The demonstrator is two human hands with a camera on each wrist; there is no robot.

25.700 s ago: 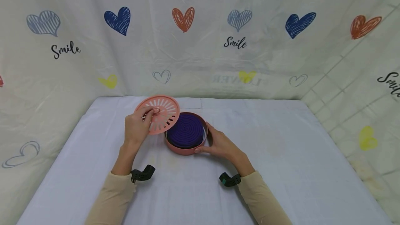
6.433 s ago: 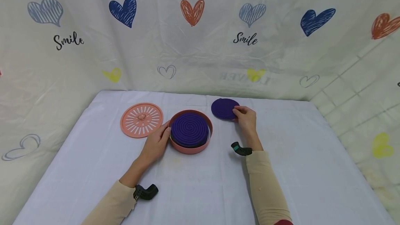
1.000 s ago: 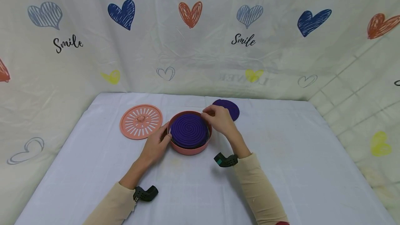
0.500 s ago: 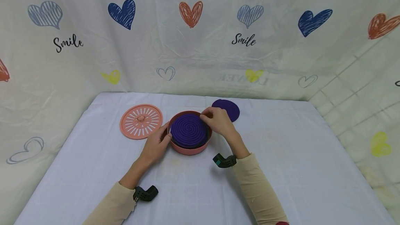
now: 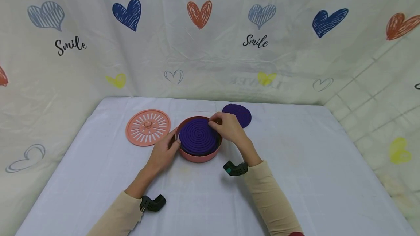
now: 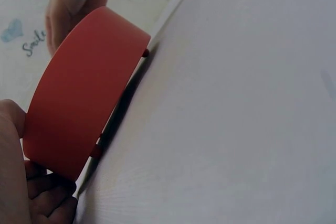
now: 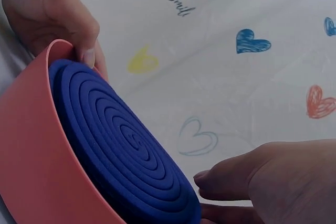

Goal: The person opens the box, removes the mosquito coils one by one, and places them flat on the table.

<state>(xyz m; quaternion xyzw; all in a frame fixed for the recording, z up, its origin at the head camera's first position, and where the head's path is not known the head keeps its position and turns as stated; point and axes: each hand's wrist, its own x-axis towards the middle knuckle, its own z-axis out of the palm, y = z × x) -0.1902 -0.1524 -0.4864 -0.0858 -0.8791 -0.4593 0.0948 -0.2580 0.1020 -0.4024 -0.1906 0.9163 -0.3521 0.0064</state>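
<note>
A round pink mosquito coil holder (image 5: 198,159) stands mid-table, with purple spiral mosquito coils (image 5: 198,137) stacked inside. My left hand (image 5: 163,152) grips its left wall, thumb at the rim; the left wrist view shows curled fingers (image 6: 50,200) under the holder's side. At the stack's upper right edge, my right hand (image 5: 228,126) has thumb and fingers bent at the top coil, seemingly pinching its rim. In the right wrist view the thumb (image 7: 226,179) sits by the coil's edge, the other fingertips partly hidden.
A slotted pink lid (image 5: 148,128) with a small knob lies left of the holder on the white-covered table (image 5: 295,177). One loose purple coil (image 5: 241,114) lies behind the right hand. A heart-printed curtain (image 5: 210,57) hangs behind the table.
Over the last second my right hand shifts slightly left, from the holder's rim onto the coil's edge. Left hand, lid and loose coil stay put. Much earlier, the left hand held the lid.
</note>
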